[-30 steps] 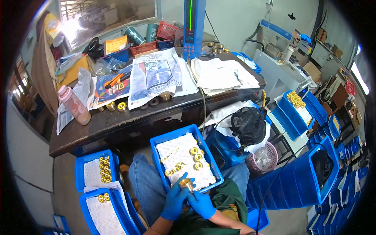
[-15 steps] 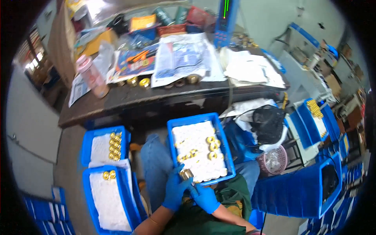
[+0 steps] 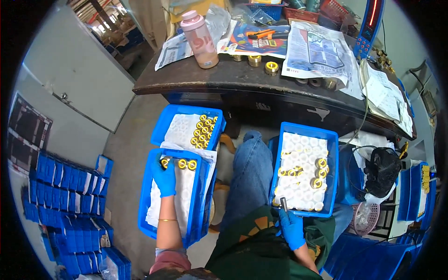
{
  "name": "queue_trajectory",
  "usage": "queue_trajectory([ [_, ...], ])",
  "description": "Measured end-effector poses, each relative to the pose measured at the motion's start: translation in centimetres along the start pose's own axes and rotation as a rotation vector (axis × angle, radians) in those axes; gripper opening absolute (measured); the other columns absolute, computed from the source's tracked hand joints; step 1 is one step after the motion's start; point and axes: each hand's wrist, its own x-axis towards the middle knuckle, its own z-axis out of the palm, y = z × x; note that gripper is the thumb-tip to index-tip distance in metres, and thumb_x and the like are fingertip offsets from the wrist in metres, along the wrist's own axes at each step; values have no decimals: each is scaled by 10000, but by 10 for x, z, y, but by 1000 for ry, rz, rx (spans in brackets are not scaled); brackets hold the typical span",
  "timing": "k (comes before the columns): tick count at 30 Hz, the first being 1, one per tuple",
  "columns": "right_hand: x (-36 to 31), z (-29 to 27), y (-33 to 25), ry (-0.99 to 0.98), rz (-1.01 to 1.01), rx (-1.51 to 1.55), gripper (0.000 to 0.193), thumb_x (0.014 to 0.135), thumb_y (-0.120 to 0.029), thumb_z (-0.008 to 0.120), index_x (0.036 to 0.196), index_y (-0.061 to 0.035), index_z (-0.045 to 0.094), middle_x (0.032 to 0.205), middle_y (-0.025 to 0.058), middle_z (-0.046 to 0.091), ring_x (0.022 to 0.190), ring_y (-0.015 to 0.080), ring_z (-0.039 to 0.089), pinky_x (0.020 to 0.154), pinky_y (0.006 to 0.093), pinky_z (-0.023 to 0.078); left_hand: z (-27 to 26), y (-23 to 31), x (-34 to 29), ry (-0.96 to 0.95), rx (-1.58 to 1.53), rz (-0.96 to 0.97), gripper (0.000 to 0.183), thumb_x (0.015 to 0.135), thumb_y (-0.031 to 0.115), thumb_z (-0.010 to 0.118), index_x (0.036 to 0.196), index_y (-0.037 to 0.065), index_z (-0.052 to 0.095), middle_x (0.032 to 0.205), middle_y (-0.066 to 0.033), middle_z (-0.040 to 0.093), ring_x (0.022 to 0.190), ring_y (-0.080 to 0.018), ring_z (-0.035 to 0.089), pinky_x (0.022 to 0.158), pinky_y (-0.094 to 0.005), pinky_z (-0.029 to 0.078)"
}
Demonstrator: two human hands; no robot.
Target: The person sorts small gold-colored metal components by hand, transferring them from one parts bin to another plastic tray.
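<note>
My left hand [image 3: 164, 181], in a blue glove, reaches into the nearer left blue tray [image 3: 145, 205]. Its fingertips are closed on a brass ring [image 3: 165, 163] at the far end of the white padding. Beside that ring, two more brass rings [image 3: 187, 164] stand in a row. My right hand [image 3: 292, 230], also gloved, grips a short grey metal rod [image 3: 283, 203] that points up from its fingers. Just beyond it, a blue tray [image 3: 334, 186] rests at my lap, with white padded pieces and several brass rings [image 3: 317, 183] in it.
Another blue tray [image 3: 161, 122] with several rows of brass rings stands farther left. A dark desk [image 3: 219, 84] runs across the back, with a pink bottle [image 3: 200, 41] and papers [image 3: 312, 51] on it. Stacked blue trays [image 3: 65, 191] line the left; a pink basket [image 3: 365, 219] sits right.
My hands have parted. The left one has gone from the lap tray to the nearer left tray with a ring; the right stays near the lap tray with the rod. The view has turned left.
</note>
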Motion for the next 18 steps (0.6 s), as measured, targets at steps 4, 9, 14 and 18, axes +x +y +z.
queue_trajectory([
  [4,2,3,4,-22,-24,18,272,892,-260,532,846,4,577,608,70,572,419,121,509,374,259,429,1,-29,3,-89,111,-166,457,759,122,684,1165,-8,519,1012,-135,584,872,-195,562,779,-295,461],
  [9,5,0,11,-10,-28,4,245,885,-240,542,820,-6,571,621,76,579,446,123,528,381,255,441,11,-13,-7,-27,107,-248,502,775,179,675,1203,-9,493,1051,-160,581,917,-218,565,803,-312,453],
  [14,2,-7,-2,52,120,65,269,876,-271,555,856,-3,566,646,87,587,464,132,543,402,265,464,23,36,-7,-43,364,276,440,779,135,648,1184,18,522,1093,-171,560,983,-289,540,870,-359,414],
  [18,5,-8,2,-41,-38,47,299,883,-298,541,824,-7,575,639,95,588,474,151,554,413,272,442,77,129,-39,-235,89,420,330,811,62,579,1137,22,547,1070,-166,561,996,-289,537,879,-361,411],
])
